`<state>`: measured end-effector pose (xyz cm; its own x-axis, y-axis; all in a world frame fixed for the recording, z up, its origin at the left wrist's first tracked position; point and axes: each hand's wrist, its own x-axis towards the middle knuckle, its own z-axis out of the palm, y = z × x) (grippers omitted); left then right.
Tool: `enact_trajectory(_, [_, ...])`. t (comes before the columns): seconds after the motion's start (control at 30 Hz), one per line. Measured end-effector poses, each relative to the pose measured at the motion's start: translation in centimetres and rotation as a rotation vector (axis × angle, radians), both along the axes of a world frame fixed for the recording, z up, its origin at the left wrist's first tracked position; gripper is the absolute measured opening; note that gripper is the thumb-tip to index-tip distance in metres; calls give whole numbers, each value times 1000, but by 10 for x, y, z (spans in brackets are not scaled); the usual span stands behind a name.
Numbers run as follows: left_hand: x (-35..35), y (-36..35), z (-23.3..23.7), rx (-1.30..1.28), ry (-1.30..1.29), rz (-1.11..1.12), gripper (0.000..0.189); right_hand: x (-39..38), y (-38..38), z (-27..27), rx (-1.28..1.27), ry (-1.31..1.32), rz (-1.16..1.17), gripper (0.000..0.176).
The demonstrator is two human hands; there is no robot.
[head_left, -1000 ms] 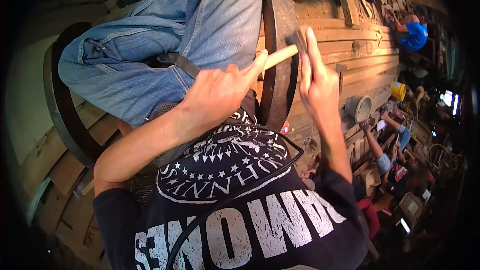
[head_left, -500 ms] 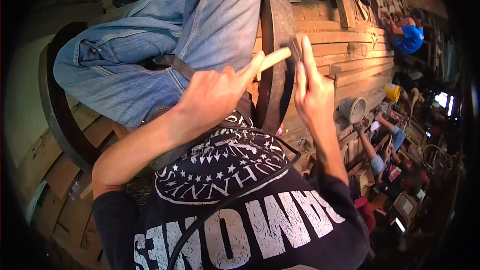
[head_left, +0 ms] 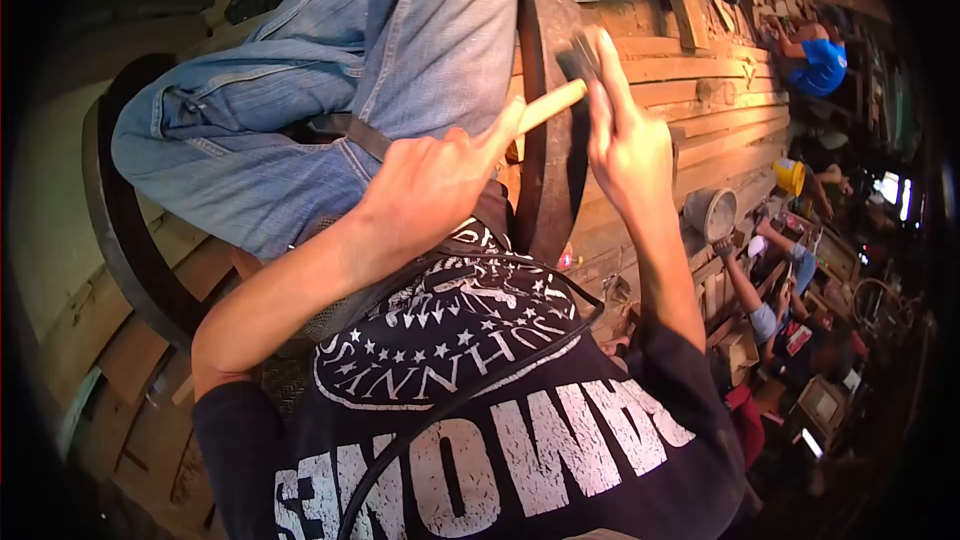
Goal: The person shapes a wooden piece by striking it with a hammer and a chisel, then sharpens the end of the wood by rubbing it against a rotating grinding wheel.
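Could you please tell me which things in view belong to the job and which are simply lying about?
In the job:
pale wooden stick, in the left hand
dark tool, blurred, in the right hand

Apparently just lying about:
grey bucket
yellow bucket

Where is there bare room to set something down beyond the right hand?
The planks right of the right hand look mostly bare, bordered below by the grey bucket and yellow bucket. Beyond those buckets, people crowd the space.
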<state>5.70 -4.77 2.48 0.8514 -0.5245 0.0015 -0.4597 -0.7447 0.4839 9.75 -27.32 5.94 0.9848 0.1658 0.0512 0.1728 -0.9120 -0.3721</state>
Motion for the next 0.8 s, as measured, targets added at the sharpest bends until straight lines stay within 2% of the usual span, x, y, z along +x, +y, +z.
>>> enact_trajectory(0.03, [0, -1, 2, -9, -5, -3, 60, 7, 2, 2, -85, 34, -1, 51])
enact_trajectory(0.13, [7, 1, 9, 13, 141, 11, 61, -5, -1, 0, -69, -19, 46, 52])
enact_trajectory(0.2, [8, 2, 7, -9, 153, 19, 60, -26, -6, 0, 145, -159, 103, 48])
enact_trajectory(0.23, [7, 3, 5, -33, 168, 6, 60, -23, -5, -1, 151, -160, 104, 48])
enact_trajectory(0.3, [6, 5, 1, -70, 144, 0, 58, -13, -2, 0, 66, -33, 19, 48])
enact_trajectory(0.43, [10, 2, 6, -67, 171, 60, 58, 13, 2, -4, -89, -54, 44, 51])
enact_trajectory(0.53, [10, 3, 9, -19, 214, 38, 58, -24, -4, 3, 20, 0, 26, 52])
enact_trajectory(0.67, [9, 3, 3, -22, 173, 23, 58, -8, -2, -2, 68, 9, 7, 51])
enact_trajectory(0.8, [12, 6, 8, -35, 189, 30, 58, 12, 5, 1, -48, 1, 15, 52])
